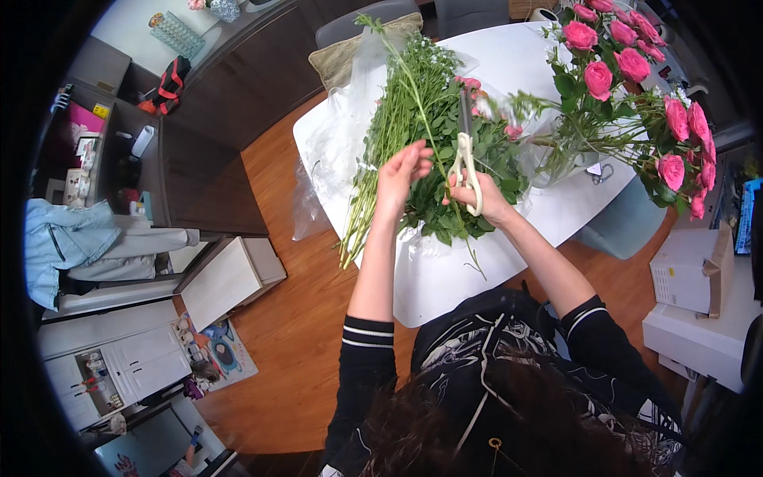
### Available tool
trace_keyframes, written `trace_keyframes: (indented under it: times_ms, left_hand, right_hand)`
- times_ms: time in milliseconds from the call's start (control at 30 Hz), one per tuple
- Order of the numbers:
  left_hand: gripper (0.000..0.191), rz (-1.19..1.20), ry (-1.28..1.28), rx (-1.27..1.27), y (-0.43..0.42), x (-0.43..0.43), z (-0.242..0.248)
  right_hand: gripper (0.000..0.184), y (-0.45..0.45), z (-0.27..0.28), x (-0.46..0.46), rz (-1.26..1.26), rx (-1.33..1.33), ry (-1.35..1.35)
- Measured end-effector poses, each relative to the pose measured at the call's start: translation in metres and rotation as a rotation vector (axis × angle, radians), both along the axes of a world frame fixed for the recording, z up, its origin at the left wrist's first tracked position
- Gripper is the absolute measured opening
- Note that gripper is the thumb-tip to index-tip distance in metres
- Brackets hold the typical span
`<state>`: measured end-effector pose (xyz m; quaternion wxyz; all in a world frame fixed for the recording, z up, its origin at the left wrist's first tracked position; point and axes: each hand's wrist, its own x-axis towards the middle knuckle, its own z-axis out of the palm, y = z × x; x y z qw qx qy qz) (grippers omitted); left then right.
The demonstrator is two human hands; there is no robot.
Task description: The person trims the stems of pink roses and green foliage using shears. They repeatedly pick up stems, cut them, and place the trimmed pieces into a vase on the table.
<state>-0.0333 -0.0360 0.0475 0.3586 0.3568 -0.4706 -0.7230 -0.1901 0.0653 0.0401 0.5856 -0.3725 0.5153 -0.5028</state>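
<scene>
My right hand holds scissors with cream handles, blades pointing away from me. Through the same grip runs one long green flower stem, slanting from upper left down to a thin forked lower end. My left hand is just left of this stem, fingers loosely curled, with nothing visible in them. Beneath both hands lie a bundle of green stems with small white flowers and a leafy bunch of pink roses, whose blooms are partly hidden by the scissors.
A clear vase of pink roses and greenery stands at the right of the white table. Clear plastic wrap hangs over the left edge. A light-blue chair and cardboard box are at right.
</scene>
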Motion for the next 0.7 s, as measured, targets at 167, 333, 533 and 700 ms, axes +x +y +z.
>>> trace_keyframes:
  times_ms: [167, 333, 533, 700]
  left_hand:
    - [0.026, -0.104, -0.023, -0.092, -0.029, 0.003, 0.035]
    - [0.026, -0.134, -0.127, -0.135, -0.038, 0.024, 0.051]
    - [0.026, -0.256, -0.153, -0.122, -0.022, 0.032, 0.055]
    - [0.025, -0.253, -0.152, -0.083, -0.01, 0.037, 0.055]
  right_hand:
    - [0.02, 0.0, -0.009, 0.004, 0.085, 0.021, 0.106]
    - [0.022, -0.015, 0.001, -0.002, -0.071, -0.054, 0.13]
    - [0.032, -0.075, 0.042, 0.004, -0.269, -0.228, 0.159]
    - [0.032, -0.085, 0.062, 0.021, -0.301, -0.184, -0.035]
